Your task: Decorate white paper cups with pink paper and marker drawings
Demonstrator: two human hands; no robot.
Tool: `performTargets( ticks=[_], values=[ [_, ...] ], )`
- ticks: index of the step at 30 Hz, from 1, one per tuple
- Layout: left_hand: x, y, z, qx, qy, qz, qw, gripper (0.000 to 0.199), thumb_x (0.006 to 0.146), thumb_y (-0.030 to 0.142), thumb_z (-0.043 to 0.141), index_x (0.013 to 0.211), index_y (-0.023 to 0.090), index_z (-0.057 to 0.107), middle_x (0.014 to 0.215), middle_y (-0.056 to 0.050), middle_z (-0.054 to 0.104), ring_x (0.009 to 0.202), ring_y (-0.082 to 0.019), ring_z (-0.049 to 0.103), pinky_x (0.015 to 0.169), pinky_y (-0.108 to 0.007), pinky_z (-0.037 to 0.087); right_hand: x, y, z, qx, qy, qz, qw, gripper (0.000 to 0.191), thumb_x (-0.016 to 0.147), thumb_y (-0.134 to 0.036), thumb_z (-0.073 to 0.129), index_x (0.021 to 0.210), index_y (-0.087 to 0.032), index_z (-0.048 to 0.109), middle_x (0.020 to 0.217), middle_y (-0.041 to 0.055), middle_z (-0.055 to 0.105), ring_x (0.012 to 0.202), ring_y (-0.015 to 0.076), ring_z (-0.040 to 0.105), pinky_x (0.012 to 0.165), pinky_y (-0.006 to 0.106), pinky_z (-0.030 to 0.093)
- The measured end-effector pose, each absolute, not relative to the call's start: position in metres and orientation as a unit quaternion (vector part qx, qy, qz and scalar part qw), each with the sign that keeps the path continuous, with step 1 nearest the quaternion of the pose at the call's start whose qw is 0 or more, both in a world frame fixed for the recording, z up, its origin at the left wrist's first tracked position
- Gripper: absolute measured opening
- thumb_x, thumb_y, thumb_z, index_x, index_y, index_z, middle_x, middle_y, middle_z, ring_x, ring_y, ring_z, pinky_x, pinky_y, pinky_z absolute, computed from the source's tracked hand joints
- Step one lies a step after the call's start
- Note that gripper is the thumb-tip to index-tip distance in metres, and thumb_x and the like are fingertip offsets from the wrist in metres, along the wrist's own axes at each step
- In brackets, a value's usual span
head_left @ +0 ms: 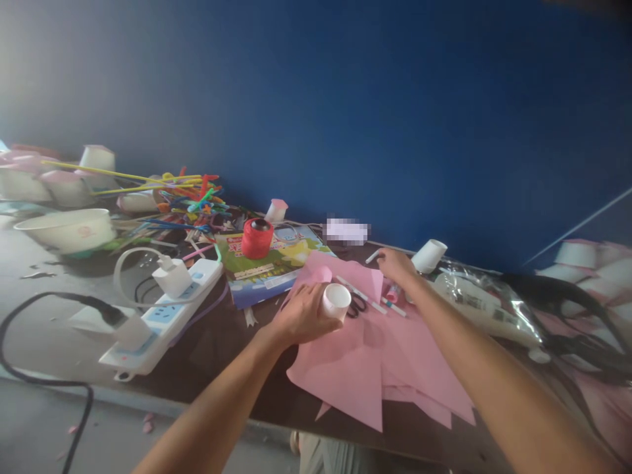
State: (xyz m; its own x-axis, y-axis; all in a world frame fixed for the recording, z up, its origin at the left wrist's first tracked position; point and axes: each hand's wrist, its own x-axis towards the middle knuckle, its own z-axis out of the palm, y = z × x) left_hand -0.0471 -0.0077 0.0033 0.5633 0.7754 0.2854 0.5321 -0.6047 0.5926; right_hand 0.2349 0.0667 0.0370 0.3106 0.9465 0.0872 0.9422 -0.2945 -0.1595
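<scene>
My left hand (pixel 309 313) is wrapped around a white paper cup (pixel 338 304), its open mouth facing up toward me, above sheets of pink paper (pixel 340 372). Farther back on the right, the closed fingers of my right hand (pixel 396 266) pinch a short, thin white stick (pixel 372 257) whose exact kind I cannot make out. Between the hands, slim white pens (pixel 363 295) lie on the paper. The dark handles of a pair of scissors (pixel 356 305) show beside the held cup. Another white paper cup (pixel 429 255) leans just beyond my right hand.
A white power strip (pixel 185 303) with plugs and cables lies at left. A red spool of string (pixel 257 238) stands on a colourful booklet (pixel 276 263). Pipe cleaners (pixel 192 197) and a white bowl (pixel 66 230) sit behind. Clear plastic packaging (pixel 494 303) and several cups (pixel 575 253) crowd the right.
</scene>
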Motion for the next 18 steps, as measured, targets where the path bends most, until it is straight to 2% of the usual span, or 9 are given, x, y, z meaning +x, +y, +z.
performTargets(
  ticks=[4,10,14,18],
  values=[
    [-0.047,-0.009,0.001,0.862,0.369,0.270,0.219,0.055,0.071,0.042,0.064,0.118,0.018,0.051,0.110,-0.012,0.061,0.104,-0.031,0.056,0.094,-0.046,0.040,0.233,0.089,0.038,-0.821,-0.566,0.012,0.073,0.038,0.086,-0.028,0.049,0.122,-0.021,0.060,0.123,0.0136,0.064,0.112,0.0285,0.061,0.087,0.037,0.046],
    [-0.046,-0.012,0.004,0.875,0.353,0.277,0.183,0.057,0.070,0.047,0.066,0.117,0.018,0.053,0.115,-0.013,0.057,0.107,-0.032,0.052,0.096,-0.047,0.039,0.225,0.113,0.029,-0.838,-0.543,0.029,0.046,0.041,0.087,-0.037,0.050,0.120,-0.017,0.062,0.121,0.0198,0.064,0.114,0.0326,0.059,0.090,0.046,0.045],
    [-0.048,-0.011,0.003,0.876,0.351,0.278,0.179,0.055,0.069,0.054,0.066,0.111,0.019,0.057,0.109,-0.011,0.057,0.105,-0.030,0.051,0.095,-0.045,0.039,0.223,0.120,0.021,-0.834,-0.549,0.035,0.050,0.038,0.084,-0.041,0.054,0.110,-0.016,0.068,0.114,0.0189,0.067,0.109,0.0321,0.061,0.090,0.047,0.045],
    [-0.048,-0.009,0.000,0.878,0.341,0.279,0.185,0.057,0.070,0.056,0.065,0.114,0.020,0.057,0.108,-0.011,0.057,0.105,-0.029,0.051,0.094,-0.044,0.040,0.222,0.121,0.018,-0.822,-0.564,0.030,0.073,0.033,0.081,-0.038,0.058,0.105,-0.018,0.071,0.106,0.0169,0.070,0.104,0.0307,0.063,0.087,0.045,0.047]
  ],
)
